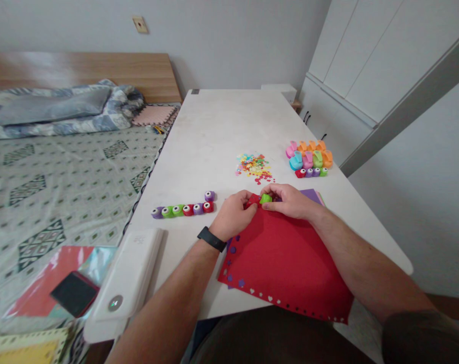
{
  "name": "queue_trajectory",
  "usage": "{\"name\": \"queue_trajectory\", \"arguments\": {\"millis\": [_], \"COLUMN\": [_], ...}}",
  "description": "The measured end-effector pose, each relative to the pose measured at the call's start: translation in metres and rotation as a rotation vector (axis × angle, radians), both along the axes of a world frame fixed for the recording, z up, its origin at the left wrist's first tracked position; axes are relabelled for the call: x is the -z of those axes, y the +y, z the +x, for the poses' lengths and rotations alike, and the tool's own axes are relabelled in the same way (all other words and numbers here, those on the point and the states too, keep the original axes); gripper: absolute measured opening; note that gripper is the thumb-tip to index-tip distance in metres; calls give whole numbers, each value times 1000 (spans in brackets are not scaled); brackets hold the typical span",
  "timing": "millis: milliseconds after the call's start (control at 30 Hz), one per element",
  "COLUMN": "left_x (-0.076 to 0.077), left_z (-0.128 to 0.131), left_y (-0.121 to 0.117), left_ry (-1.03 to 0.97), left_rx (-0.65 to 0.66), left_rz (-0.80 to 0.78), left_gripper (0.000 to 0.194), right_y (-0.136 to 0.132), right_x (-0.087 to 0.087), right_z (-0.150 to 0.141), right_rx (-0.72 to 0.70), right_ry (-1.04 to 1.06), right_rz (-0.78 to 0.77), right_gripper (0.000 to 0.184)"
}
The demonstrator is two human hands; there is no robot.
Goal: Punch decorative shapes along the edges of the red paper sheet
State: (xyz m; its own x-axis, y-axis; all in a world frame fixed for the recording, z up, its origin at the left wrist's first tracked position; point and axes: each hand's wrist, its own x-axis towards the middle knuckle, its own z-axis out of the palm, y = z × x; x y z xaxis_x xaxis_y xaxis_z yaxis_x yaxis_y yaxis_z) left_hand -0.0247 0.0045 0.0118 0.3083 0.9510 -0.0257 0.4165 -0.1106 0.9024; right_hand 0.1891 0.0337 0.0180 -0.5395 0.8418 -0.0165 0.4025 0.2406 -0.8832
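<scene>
My hands are together at the top edge of a red craft paper sheet [286, 263], which has small punched shapes along its lower edges. My right hand [288, 201] pinches a small green craft punch [265, 198] on that edge. My left hand [234, 216], with a black wristband [212, 238], grips the red sheet beside the punch. A purple sheet [311, 196] lies beneath the red one. Left of my hands is a row of small punches [181, 208]. Farther off lie coloured paper cutouts [254, 168] and a cluster of larger punches [308, 156].
The white table [229, 131] has its left edge against a patterned bed [62, 187]. A white rectangular device [128, 273] sits at the near left corner. A dark tablet [74, 294] lies on coloured sheets on the bed. White cabinets [350, 60] stand beyond the table's right side.
</scene>
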Motion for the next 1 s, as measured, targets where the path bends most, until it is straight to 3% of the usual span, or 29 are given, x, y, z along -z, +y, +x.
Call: {"name": "queue_trajectory", "arguments": {"millis": [1000], "left_x": [0], "left_z": [-1], "left_y": [0], "left_ry": [-34], "left_rx": [-19], "left_rz": [1], "left_gripper": [16], "right_y": [0], "right_x": [-3], "right_z": [0], "right_rx": [13], "right_ry": [44], "right_rz": [-59], "right_gripper": [28]}}
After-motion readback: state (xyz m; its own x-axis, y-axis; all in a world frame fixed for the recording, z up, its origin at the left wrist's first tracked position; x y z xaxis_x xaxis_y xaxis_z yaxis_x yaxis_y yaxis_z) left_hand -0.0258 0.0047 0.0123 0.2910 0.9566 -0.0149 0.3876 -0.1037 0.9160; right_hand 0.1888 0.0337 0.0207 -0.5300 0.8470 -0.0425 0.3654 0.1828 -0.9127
